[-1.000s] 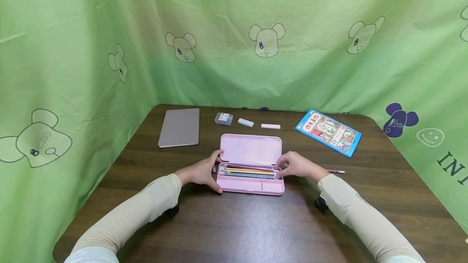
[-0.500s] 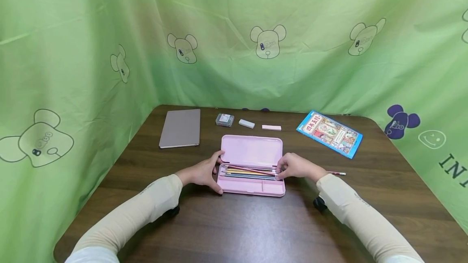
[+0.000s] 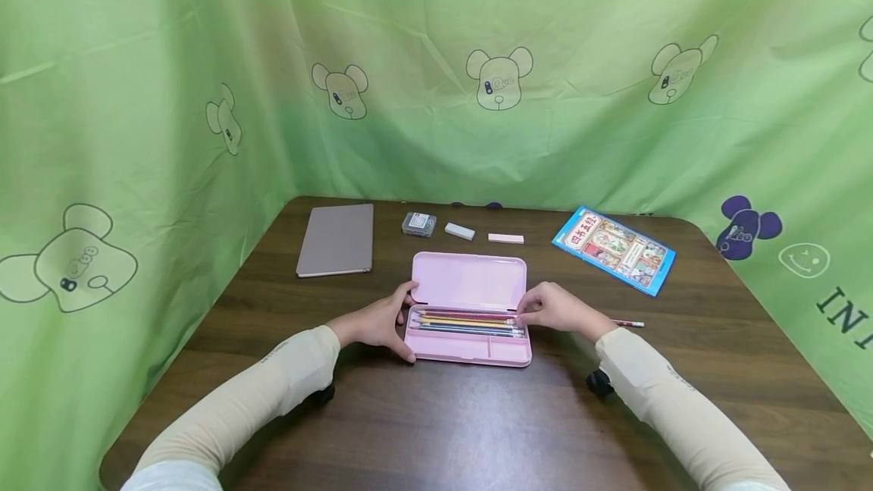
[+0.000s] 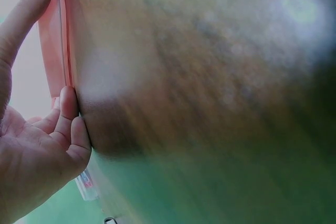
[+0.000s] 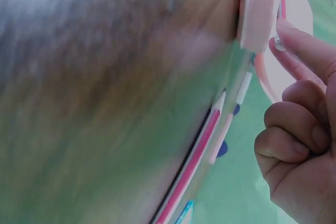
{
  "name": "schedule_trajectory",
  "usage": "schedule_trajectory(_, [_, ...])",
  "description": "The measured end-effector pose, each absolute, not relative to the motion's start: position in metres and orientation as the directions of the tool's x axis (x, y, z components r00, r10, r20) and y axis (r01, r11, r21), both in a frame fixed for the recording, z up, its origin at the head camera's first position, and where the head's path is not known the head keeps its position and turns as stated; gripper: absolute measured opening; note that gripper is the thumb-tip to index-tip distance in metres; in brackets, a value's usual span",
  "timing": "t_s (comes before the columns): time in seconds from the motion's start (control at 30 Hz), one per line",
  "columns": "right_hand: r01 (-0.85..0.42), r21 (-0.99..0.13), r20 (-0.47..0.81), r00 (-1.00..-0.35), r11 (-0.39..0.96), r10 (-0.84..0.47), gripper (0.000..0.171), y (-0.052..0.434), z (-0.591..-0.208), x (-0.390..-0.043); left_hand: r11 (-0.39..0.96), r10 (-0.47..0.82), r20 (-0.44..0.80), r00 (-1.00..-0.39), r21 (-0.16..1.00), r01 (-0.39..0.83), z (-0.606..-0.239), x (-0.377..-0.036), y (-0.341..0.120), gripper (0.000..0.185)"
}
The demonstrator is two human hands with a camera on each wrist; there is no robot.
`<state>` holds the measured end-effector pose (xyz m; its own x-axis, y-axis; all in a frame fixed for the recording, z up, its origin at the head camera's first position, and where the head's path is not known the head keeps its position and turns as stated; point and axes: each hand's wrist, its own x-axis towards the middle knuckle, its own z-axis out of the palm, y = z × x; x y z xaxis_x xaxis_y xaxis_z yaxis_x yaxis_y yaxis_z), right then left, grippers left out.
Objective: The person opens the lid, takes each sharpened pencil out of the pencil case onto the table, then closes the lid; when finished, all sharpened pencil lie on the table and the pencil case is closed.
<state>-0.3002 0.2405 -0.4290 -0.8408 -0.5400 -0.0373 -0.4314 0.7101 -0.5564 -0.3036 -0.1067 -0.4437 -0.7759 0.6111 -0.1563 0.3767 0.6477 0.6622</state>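
A pink pencil case lies on the table with its lid tipped back. Several pencils lie side by side in its long rear compartment. My left hand grips the case's left end, thumb at the front corner and fingers at the back. At the other end, my right hand reaches over the rear compartment. In the right wrist view, its thumb and forefinger pinch the end of a red-striped pencil, while the other fingers curl into the palm. Another red-striped pencil lies on the table, partly hidden behind the right wrist.
Behind the case are a small clear box, a white eraser and a pink strip-shaped piece. A grey notebook-like slab lies back left, a blue-edged picture book back right. Green cloth hangs behind the table.
The red-striped pencil in my right hand lay slantwise across the others half a second ago; now it runs along the compartment's back. My right hand has shifted slightly back. The left hand stays put.
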Motion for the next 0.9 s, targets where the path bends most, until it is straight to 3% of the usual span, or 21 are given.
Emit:
schedule_trajectory(0.37, [-0.343, -0.652, 0.031, -0.903, 0.676, -0.428, 0.009, 0.266, -0.425, -0.298, 0.64, 0.616, -0.141, -0.775, 0.664, 0.388, -0.445, -0.303, -0.107, 0.119])
schedule_trajectory(0.9, [-0.24, -0.688, -0.006, -0.942, 0.685, -0.336, 0.018, 0.297, -0.418, -0.291, 0.63, 0.625, -0.136, -0.768, 0.67, 0.394, -0.444, -0.303, -0.107, 0.119])
